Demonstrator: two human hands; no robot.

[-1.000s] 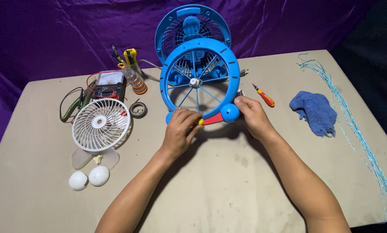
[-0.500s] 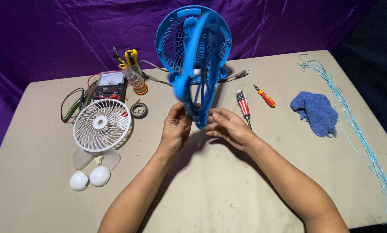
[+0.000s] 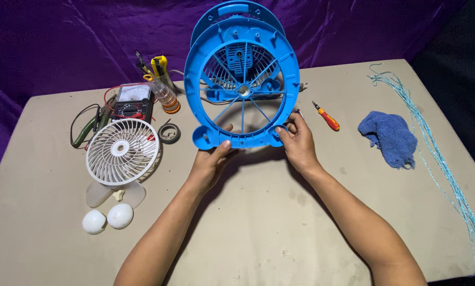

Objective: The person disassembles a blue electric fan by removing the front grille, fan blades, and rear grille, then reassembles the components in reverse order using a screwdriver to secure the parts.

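Currently both hands, left point(image 3: 210, 161) and right point(image 3: 298, 142), grip one blue fan housing point(image 3: 242, 85) upright between them; left of them: one white grille point(image 3: 122, 151), two white balls point(image 3: 107, 219); right: one screwdriver point(image 3: 326, 116), one blue cloth point(image 3: 389, 136)

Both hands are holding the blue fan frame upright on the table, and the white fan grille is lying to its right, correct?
Not quite. In the head view the white fan grille lies to the left of the blue fan frame, which the left hand and right hand do hold upright.
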